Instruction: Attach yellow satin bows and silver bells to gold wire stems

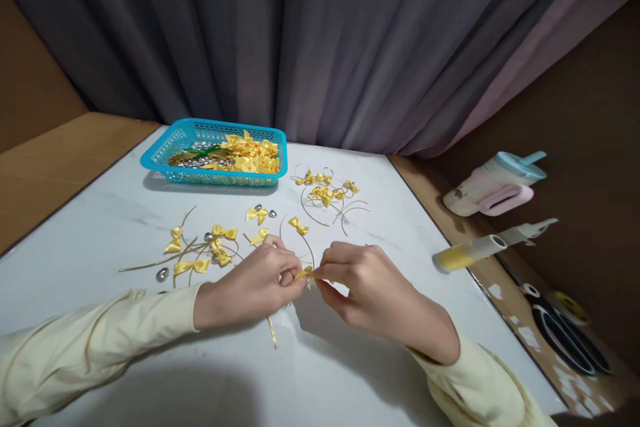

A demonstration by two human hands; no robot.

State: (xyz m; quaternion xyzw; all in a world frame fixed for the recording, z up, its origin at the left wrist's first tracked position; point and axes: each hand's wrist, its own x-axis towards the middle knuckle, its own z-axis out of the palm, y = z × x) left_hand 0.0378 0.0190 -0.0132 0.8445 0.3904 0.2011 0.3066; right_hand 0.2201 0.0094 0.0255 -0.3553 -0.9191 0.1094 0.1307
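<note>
My left hand [265, 275] and my right hand [369, 285] meet over the front middle of the white tabletop, thumbs and forefingers pinched. Between the fingertips is a small yellow satin bow [307, 272], partly covered by them. A gold cord end [273, 332] sticks out below my left hand; whether it joins the bow is hidden. Just beyond the fingers lies another yellow bow [299, 225] beside thin gold cords. Left of my left hand are several bows, among them one yellow bow [191, 267], with gold cords and a silver bead [163, 274].
A blue basket [225, 179] at the back left holds yellow bows, silver beads and a tied bundle of gold cords. Bows with looped cords [325, 196] lie back right. Along the right side are a tumbler [487, 187], a glue bottle [470, 253] and scissors [563, 337].
</note>
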